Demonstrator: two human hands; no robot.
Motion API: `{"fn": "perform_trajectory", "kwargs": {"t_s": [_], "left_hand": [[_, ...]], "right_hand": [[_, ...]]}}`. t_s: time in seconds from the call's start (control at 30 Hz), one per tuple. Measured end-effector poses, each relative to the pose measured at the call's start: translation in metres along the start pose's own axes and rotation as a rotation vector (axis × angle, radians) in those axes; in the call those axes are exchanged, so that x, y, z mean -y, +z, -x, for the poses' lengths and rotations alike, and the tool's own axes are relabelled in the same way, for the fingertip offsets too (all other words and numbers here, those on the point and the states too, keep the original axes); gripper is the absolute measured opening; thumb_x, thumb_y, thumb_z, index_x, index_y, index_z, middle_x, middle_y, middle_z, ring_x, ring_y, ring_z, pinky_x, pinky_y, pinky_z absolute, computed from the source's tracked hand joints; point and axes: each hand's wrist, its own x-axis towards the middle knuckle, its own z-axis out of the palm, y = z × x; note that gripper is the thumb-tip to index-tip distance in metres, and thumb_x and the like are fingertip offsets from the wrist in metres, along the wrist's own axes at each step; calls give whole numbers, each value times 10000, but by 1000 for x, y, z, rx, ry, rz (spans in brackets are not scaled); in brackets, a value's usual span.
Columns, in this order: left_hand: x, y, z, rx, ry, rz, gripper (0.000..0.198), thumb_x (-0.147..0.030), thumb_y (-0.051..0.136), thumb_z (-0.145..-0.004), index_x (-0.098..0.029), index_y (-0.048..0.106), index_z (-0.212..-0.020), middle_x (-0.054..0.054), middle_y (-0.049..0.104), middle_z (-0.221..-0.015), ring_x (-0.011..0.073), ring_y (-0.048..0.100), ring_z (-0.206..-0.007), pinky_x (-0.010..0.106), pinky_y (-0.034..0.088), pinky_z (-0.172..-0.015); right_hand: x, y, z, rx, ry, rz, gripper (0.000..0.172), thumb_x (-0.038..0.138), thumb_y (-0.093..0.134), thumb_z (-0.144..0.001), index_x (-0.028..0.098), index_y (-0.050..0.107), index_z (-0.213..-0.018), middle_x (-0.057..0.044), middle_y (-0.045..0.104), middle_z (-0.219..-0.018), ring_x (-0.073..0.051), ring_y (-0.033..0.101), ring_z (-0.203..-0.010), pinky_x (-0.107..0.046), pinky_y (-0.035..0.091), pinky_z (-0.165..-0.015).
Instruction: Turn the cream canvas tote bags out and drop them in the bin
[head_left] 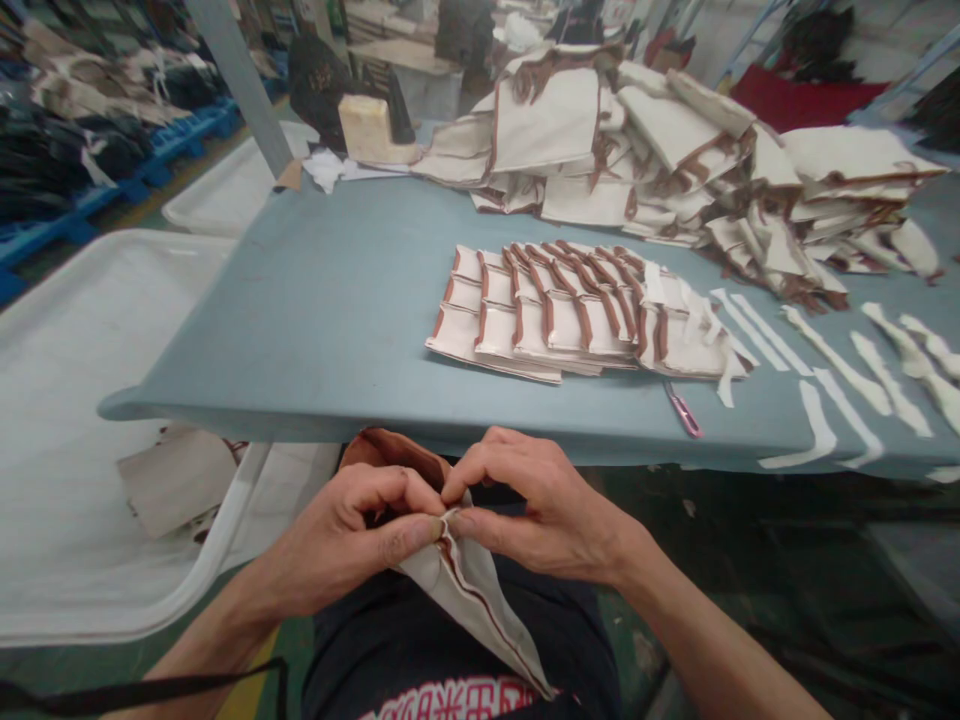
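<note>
In my lap, just below the table's front edge, I hold a cream fabric piece with brown trim [472, 590]. My left hand [352, 535] pinches its top edge, fingers curled closed. My right hand [532, 505] pinches the same edge from the other side, thumb and fingers pressed together right against the left hand. The fabric hangs down over my dark shirt. A brown part of it [390, 455] shows behind my left fingers.
On the blue-grey table [315, 320] lie a fanned row of similar cream and brown pieces [577, 315], a big loose pile [675, 150] behind it, white fabric strips [832, 365] at right, and a small pink tool [682, 410]. White plastic tubs [67, 420] stand at left.
</note>
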Motion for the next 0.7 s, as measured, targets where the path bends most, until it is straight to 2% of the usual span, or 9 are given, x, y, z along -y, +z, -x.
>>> {"fn": "perform_trajectory", "kwargs": {"t_s": [0.07,0.13,0.23,0.3,0.37,0.47,0.57,0.63,0.7], "left_hand": [[-1,0,0,-20,21,-34,219,-271,667,-913,-143,720,-743,-1,667,-688,108,556,-609,178,423,-566],[-3,-1,1,-46,35,-64,212,-255,655,-902,-148,699,-724,-7,653,-673,108,558,-602,178,425,-560],[-6,-4,1,-86,34,-122,200,-249,638,-881,-155,666,-708,-11,628,-664,111,552,-589,184,424,-544],[-10,-5,1,-106,42,-152,208,-256,628,-872,-160,638,-688,-17,601,-653,109,532,-575,189,415,-530],[-13,-6,1,-124,51,-153,227,-274,618,-868,-171,601,-666,-28,564,-622,103,497,-544,189,388,-501],[-19,-4,-1,-219,80,-166,226,-288,599,-838,-191,546,-640,-52,496,-577,91,430,-507,188,341,-469],[-22,-2,-2,-332,101,-216,198,-272,576,-800,-201,529,-620,-51,488,-574,99,438,-524,195,353,-482],[-22,-2,-3,-326,97,-225,195,-274,569,-809,-195,562,-631,-37,530,-588,111,476,-550,200,375,-499],[-20,-4,-4,-288,102,-224,212,-286,571,-839,-181,609,-659,-15,597,-624,121,512,-581,205,393,-521]], "right_hand": [[-2,-3,-5,38,-25,27,55,244,677,-981,205,679,-942,-27,758,-881,-174,645,-810,-333,495,-821],[-4,-6,-10,77,-75,12,27,208,644,-935,207,660,-958,-50,768,-960,-196,683,-907,-394,507,-971],[-6,-6,-17,117,-92,-52,296,219,608,-878,186,640,-1170,-124,746,-1259,-250,668,-1208,-483,425,-1181],[-8,-4,-21,139,-40,-109,478,250,603,-874,152,588,-1341,-166,679,-1412,-271,617,-1326,-486,432,-1187],[-11,0,-25,166,11,-182,589,276,603,-881,133,527,-1448,-180,638,-1476,-274,605,-1352,-457,471,-1149],[-14,5,-31,155,-5,-228,574,310,604,-882,149,544,-1429,-152,701,-1368,-268,662,-1229,-441,505,-1087],[-13,3,-37,120,-34,-99,398,354,618,-873,165,666,-1219,-105,762,-1099,-255,671,-976,-412,524,-945],[-9,-1,-39,127,7,-8,306,371,637,-864,170,709,-1083,-74,754,-949,-222,640,-830,-351,501,-821],[-3,-4,-40,139,66,78,208,362,658,-841,176,712,-917,-27,699,-775,-175,573,-682,-294,425,-686]]}}
